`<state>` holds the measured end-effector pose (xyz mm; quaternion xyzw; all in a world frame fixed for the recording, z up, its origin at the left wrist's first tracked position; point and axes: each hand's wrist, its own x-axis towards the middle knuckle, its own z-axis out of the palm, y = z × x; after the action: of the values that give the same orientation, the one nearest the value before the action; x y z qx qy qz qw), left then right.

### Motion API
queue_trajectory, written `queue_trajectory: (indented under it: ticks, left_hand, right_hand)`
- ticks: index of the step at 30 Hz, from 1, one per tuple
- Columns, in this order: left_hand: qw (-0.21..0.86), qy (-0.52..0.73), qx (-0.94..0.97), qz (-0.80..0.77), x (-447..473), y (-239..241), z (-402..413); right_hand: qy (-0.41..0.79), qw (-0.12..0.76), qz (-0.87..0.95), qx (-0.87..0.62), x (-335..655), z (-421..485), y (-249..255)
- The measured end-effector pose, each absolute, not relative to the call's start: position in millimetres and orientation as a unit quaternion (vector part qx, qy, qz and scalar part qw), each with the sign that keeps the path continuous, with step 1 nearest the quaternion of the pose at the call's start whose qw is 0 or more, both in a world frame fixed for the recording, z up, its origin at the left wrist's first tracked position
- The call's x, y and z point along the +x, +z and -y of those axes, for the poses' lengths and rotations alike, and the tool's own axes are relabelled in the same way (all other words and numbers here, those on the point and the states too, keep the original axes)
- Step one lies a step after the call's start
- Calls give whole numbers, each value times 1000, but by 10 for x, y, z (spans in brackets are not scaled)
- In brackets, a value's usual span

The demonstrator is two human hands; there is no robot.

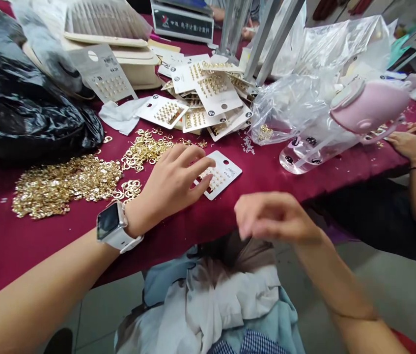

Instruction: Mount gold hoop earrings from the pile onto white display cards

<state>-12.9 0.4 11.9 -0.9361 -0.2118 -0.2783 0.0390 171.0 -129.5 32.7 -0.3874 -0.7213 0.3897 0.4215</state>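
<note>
cloth, pale and bunched, covers my lap below the edge of the bench. just over that edge is my right hand, blurred, its fingers curled in toward the thumb; i cannot tell whether anything is pinched there. my left hand, with a watch at the wrist, reaches across the bench, loosely open, fingers spread and thumb apart, gripping nothing that i can see. it comes over the left part of a white card lying flat on the bench; whether i touch it, i cannot say. small studs sit on this card in rows, but my hand hides some of it, so i would judge it well along without calling it full.

to the left of my hand is a broad heap of flat gold pieces, with loose curved gold pieces beside it. that is a lot, so i reckon plenty is left to be carded.

farther back lies a jumbled pile of cards, many with rows of gold pieces on them; those look done to me. an upright card also carries its rows. a scale stands behind.
</note>
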Motion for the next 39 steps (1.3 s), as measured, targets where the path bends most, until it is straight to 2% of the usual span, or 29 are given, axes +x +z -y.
queue_trajectory:
  ticks: [2,4,8,11,18,26,33,39]
  left_hand:
    - [70,-272,-934,221,-139,119,-35]
    - [86,-255,-938,218,-145,126,-64]
    - [115,-207,-955,177,-151,149,-91]
    - [142,-198,-955,169,-158,142,-79]
    - [110,-143,-967,182,-135,102,-23]
    - [-8,-172,-960,222,-143,82,-112]
    - [16,-178,-958,222,-149,53,-162]
    - [20,-145,-965,217,-137,53,-151]
  right_hand:
    - [359,475,662,-455,1968,896,252]
    - [254,460,644,-556,2208,543,214]
    - [5,205,654,-728,2479,78,146]
    - [-78,147,645,-746,2539,-66,16]
    - [-128,194,682,-693,2551,-24,-252]
    - [-154,174,641,-731,2447,23,-265]
    - [-130,149,623,-757,2388,60,-218]
    - [-119,201,635,-736,2481,-17,-312]
